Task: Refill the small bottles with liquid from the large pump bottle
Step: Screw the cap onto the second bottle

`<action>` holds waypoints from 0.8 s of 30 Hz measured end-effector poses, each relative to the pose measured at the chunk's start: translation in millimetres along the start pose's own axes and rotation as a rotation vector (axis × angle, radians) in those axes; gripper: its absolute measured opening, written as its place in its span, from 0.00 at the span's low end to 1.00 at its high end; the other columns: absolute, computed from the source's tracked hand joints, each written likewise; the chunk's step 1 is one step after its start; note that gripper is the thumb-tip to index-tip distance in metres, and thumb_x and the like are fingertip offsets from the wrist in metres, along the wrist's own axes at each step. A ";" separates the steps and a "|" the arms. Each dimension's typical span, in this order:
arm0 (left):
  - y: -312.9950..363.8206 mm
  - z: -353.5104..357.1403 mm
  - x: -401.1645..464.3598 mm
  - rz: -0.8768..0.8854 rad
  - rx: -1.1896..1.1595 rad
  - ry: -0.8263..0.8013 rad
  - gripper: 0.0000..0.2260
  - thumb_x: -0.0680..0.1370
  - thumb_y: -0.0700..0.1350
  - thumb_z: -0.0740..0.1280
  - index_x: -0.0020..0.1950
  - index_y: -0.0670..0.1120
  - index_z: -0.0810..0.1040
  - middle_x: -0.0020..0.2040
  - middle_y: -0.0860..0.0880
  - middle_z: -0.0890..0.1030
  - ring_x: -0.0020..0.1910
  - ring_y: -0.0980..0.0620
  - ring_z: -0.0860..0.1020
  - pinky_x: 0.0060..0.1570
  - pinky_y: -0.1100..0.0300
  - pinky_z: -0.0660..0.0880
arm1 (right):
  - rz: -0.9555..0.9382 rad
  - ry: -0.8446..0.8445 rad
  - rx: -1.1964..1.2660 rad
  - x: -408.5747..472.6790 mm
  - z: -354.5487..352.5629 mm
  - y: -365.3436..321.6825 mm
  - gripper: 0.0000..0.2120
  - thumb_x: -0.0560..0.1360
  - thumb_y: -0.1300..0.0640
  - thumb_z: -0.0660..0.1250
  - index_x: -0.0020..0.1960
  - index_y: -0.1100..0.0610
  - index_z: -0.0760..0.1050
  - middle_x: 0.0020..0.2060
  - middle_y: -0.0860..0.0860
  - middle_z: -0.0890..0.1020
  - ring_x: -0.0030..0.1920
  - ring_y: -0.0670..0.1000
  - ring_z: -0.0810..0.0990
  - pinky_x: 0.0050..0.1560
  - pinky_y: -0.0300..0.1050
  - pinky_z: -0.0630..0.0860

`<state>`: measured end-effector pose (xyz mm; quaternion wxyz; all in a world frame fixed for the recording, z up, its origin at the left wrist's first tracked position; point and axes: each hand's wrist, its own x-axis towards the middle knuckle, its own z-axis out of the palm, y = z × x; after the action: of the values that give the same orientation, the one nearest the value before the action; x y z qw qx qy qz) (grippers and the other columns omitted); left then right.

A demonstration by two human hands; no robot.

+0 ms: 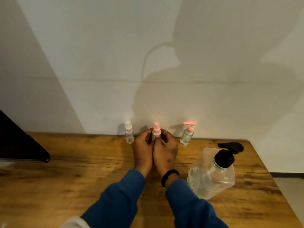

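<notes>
Three small clear bottles stand in a row by the wall. The middle one, a small bottle with a pink spray top (156,128), is held between both hands: my left hand (142,149) wraps its body and my right hand (165,150) pinches at its neck. Most of its body is hidden by my fingers. Left of it stands a small bottle with a white spray top (128,134). Right of it stands a small bottle with a pink pump (187,135). The large clear pump bottle with a black pump head (213,173) stands near my right forearm.
The wooden table (74,170) runs to a white wall at the back and ends at a right edge near the large bottle. A dark object (21,145) overhangs the table's left side. Blue sleeves cover both forearms, and a black band sits on my right wrist.
</notes>
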<state>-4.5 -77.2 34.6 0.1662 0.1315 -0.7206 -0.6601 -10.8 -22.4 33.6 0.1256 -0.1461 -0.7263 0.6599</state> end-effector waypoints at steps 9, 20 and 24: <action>-12.3 10.2 9.5 -0.024 0.028 -0.001 0.09 0.79 0.39 0.69 0.58 0.45 0.82 0.50 0.53 0.85 0.50 0.60 0.82 0.50 0.65 0.80 | 0.035 0.061 0.028 9.4 4.3 4.3 0.10 0.76 0.60 0.68 0.57 0.53 0.80 0.48 0.46 0.83 0.49 0.43 0.81 0.51 0.39 0.80; -14.6 12.5 11.9 0.014 0.076 -0.008 0.10 0.79 0.39 0.69 0.59 0.46 0.82 0.50 0.54 0.84 0.50 0.61 0.81 0.47 0.71 0.77 | 0.030 0.053 0.039 12.2 2.5 3.5 0.10 0.77 0.60 0.68 0.57 0.53 0.80 0.48 0.46 0.83 0.49 0.42 0.81 0.48 0.34 0.77; -13.6 12.9 11.2 0.002 0.060 -0.008 0.09 0.80 0.39 0.67 0.59 0.45 0.82 0.50 0.54 0.83 0.50 0.59 0.81 0.48 0.67 0.79 | 0.043 0.043 0.057 11.6 2.0 1.6 0.10 0.77 0.60 0.67 0.58 0.52 0.79 0.48 0.46 0.83 0.50 0.42 0.80 0.49 0.36 0.78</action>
<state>-20.4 -71.4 20.9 0.1602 0.1331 -0.7407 -0.6387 -22.2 -19.8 31.6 0.1312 -0.1721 -0.7010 0.6795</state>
